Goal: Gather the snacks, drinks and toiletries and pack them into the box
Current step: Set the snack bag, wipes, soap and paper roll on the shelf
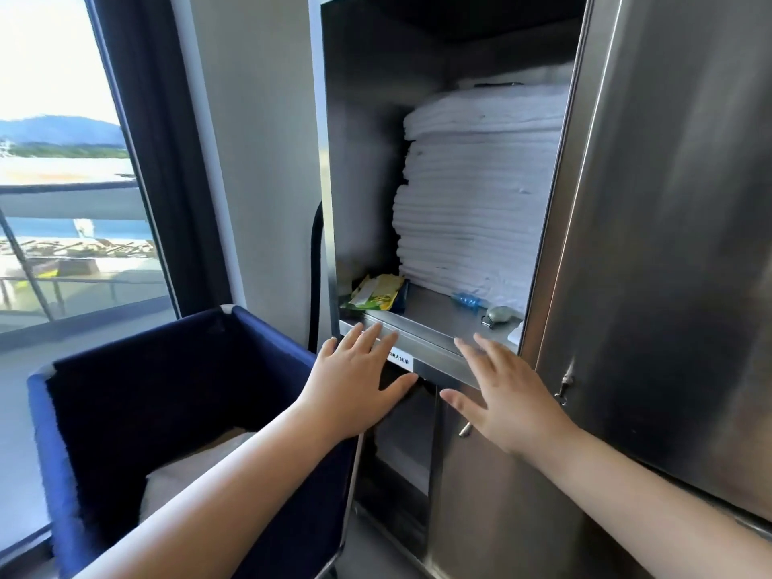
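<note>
Head view.
- Item: crinkled yellow-green foil snack packet (376,292). It lies flat at the left front corner of the brushed steel shelf (422,330), just beyond my left grip (359,382), which is the nearer one.
- Item: small clear blue plastic bottle (468,300). It lies on its side, long axis roughly across the shelf, beyond my right grip (505,394) and at the foot of the stacked white towels (480,194).
- Both grips: fingers spread apart, holding nothing, at the shelf's front lip. I cannot tell whether they touch it.
- Navy fabric bin (267,328): low on the left.
</note>
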